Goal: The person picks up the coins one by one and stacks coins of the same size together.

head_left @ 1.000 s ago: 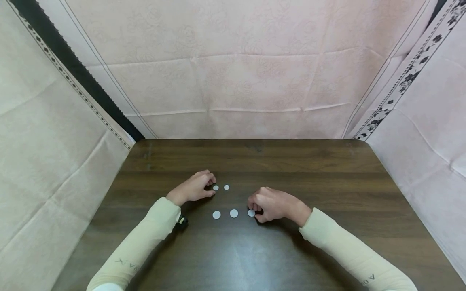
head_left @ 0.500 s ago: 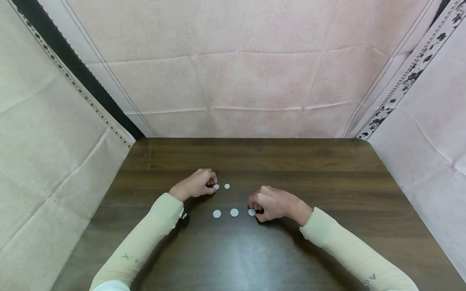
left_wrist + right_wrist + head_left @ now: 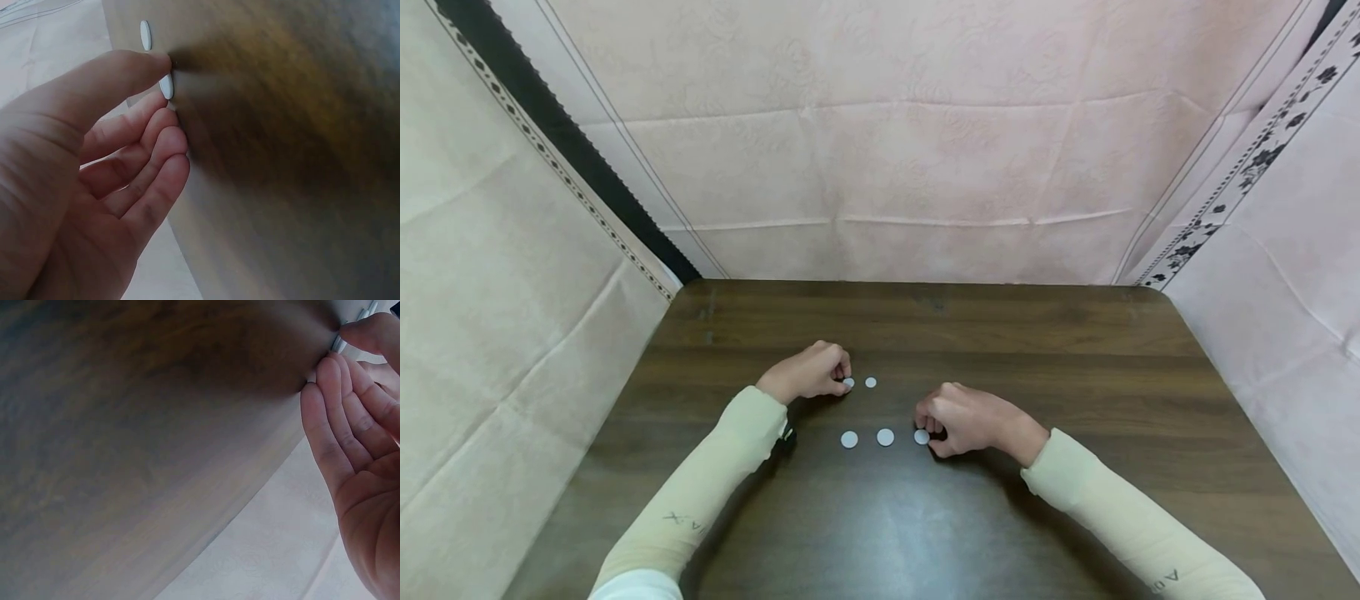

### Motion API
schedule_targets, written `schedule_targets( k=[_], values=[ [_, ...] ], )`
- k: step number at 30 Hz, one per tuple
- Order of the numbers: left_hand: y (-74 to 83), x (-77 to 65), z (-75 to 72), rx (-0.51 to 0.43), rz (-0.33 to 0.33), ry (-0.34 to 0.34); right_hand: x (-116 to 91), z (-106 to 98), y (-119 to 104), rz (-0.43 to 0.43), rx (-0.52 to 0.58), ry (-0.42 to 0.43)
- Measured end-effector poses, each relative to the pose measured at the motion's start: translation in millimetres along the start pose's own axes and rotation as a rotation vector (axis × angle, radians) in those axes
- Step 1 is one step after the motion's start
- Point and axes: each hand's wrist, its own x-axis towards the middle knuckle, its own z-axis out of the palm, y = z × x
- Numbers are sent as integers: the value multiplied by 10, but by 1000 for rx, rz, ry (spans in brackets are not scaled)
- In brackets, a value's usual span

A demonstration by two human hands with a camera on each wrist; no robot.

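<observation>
Several flat white discs lie on the brown table [image 3: 880,517]. My left hand [image 3: 808,372] pinches the left one [image 3: 849,382] of two smaller discs between thumb and fingers; the thumb partly covers this disc [image 3: 166,87] in the left wrist view. Just to its right lies the other small disc [image 3: 870,382]. Nearer to me runs a row of three discs: a left disc [image 3: 849,439], a middle disc [image 3: 885,437] and a right disc [image 3: 921,437]. My right hand [image 3: 966,419] holds that right disc by its edge, thumb toward me, other fingers curled against the tabletop.
A pale cloth [image 3: 880,167] hangs behind the table's far edge. Light cloths also stand along the left side [image 3: 512,333] and the right side [image 3: 1285,275]. Both forearms wear cream sleeves.
My left hand has moved slightly right and closed its thumb and fingers on the small left disc. My right hand keeps its hold, and the discs look unmoved apart from a slight camera shift.
</observation>
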Motion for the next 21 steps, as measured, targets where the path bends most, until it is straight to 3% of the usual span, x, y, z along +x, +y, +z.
schedule_targets(
  k=[6, 12, 21],
  values=[
    [34, 29, -21, 1, -35, -32, 2, 7, 10, 1, -4, 1],
    [24, 107, -11, 27, -27, -49, -17, 16, 24, 12, 3, -4],
    [-98, 98, 38, 29, 25, 19, -4, 10, 17, 0, 11, -1]
  ],
)
